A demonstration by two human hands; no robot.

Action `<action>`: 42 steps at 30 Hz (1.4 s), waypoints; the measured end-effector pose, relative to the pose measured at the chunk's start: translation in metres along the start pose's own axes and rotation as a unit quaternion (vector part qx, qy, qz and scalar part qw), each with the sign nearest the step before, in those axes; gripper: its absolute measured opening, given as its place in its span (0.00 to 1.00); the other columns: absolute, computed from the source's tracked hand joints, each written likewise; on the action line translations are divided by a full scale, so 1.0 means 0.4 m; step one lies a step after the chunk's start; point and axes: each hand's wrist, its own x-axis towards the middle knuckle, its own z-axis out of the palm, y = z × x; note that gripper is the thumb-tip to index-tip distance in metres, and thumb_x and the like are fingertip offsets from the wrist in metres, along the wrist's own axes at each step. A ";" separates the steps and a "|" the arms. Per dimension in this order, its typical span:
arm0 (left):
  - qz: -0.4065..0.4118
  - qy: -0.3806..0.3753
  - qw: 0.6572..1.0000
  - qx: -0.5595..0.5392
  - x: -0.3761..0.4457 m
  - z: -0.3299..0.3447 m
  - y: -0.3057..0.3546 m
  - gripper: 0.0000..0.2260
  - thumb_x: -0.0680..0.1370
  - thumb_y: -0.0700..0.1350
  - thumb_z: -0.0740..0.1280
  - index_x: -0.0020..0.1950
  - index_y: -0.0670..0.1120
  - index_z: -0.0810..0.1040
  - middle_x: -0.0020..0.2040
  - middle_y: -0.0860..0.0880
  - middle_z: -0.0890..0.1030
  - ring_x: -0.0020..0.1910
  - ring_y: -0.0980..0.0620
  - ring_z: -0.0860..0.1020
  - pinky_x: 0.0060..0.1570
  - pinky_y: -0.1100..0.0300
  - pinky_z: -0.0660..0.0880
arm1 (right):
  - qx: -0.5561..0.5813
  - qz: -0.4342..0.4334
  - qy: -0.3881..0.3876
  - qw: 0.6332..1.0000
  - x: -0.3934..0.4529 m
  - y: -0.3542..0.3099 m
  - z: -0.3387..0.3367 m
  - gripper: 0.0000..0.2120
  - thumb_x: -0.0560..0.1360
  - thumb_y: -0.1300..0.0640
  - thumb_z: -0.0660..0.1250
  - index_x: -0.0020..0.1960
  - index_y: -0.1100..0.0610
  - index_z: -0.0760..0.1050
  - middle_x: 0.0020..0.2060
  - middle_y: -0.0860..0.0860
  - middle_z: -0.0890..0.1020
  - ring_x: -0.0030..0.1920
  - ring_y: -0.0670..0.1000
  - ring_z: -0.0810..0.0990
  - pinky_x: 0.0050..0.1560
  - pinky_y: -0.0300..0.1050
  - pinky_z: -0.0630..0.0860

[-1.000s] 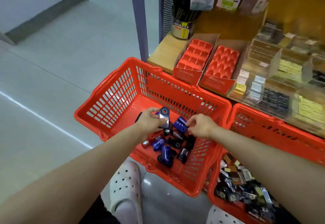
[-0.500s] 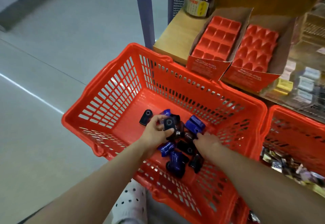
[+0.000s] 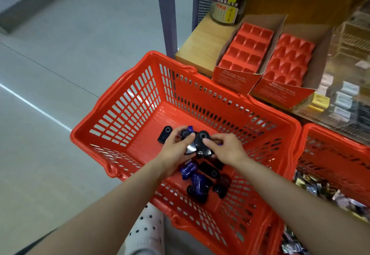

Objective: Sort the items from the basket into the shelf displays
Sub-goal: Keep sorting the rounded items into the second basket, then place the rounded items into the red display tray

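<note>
A red plastic basket point(image 3: 128, 102) sits on the floor below me with a small heap of black and blue pencil sharpeners point(image 3: 198, 182) on its bottom. My left hand point(image 3: 174, 150) is down in the basket, closed on black sharpeners point(image 3: 185, 134). My right hand point(image 3: 228, 150) is beside it, pinching another black sharpener point(image 3: 202, 140) against the left hand's ones. One black sharpener point(image 3: 165, 133) lies apart, left of my hands. Two red display boxes point(image 3: 246, 50) point(image 3: 288, 60) with empty moulded cells stand on the wooden shelf point(image 3: 200, 50) behind the basket.
A second red basket point(image 3: 336, 154) with mixed small packets stands at the right. Clear acrylic bins point(image 3: 340, 94) with stationery fill the shelf at right. A pen cup point(image 3: 226, 8) and a blue shelf post point(image 3: 166, 14) stand at the back. My white shoe point(image 3: 146, 232) is below the basket.
The view has tilted down over the basket. Both hands went down into the sharpener heap, and my right hand has come up next to the left with a black sharpener.
</note>
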 end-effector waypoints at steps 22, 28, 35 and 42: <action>-0.046 -0.076 0.996 -0.030 0.041 -0.080 0.062 0.08 0.82 0.45 0.65 0.61 0.52 0.78 0.60 0.41 0.76 0.55 0.43 0.81 0.50 0.46 0.82 | -0.640 -0.113 -0.124 0.749 0.013 0.131 0.140 0.24 0.76 0.61 0.66 0.70 0.59 0.65 0.65 0.57 0.74 0.67 0.58 0.70 0.65 0.52 0.66; -0.033 -0.090 0.995 -0.041 0.026 -0.073 0.070 0.08 0.80 0.43 0.68 0.58 0.52 0.81 0.62 0.41 0.76 0.56 0.43 0.81 0.47 0.52 0.81 | -0.428 -0.004 -0.102 0.898 0.007 0.082 0.083 0.25 0.76 0.59 0.71 0.69 0.59 0.65 0.64 0.59 0.69 0.58 0.59 0.78 0.58 0.50 0.74; -0.006 -0.107 0.994 0.020 -0.105 0.013 0.182 0.07 0.81 0.43 0.67 0.59 0.50 0.79 0.60 0.40 0.74 0.56 0.42 0.79 0.45 0.51 0.82 | 0.123 0.070 -0.049 0.989 -0.141 -0.126 -0.165 0.07 0.76 0.56 0.71 0.52 0.58 0.80 0.49 0.54 0.83 0.34 0.48 0.81 0.31 0.41 0.75; 0.089 -0.155 0.975 0.133 -0.344 0.149 0.333 0.06 0.82 0.42 0.65 0.58 0.50 0.76 0.55 0.42 0.79 0.51 0.46 0.82 0.44 0.51 0.83 | 0.084 -0.040 -0.151 0.984 -0.370 -0.303 -0.353 0.14 0.72 0.66 0.74 0.54 0.53 0.84 0.54 0.54 0.81 0.45 0.49 0.86 0.45 0.40 0.81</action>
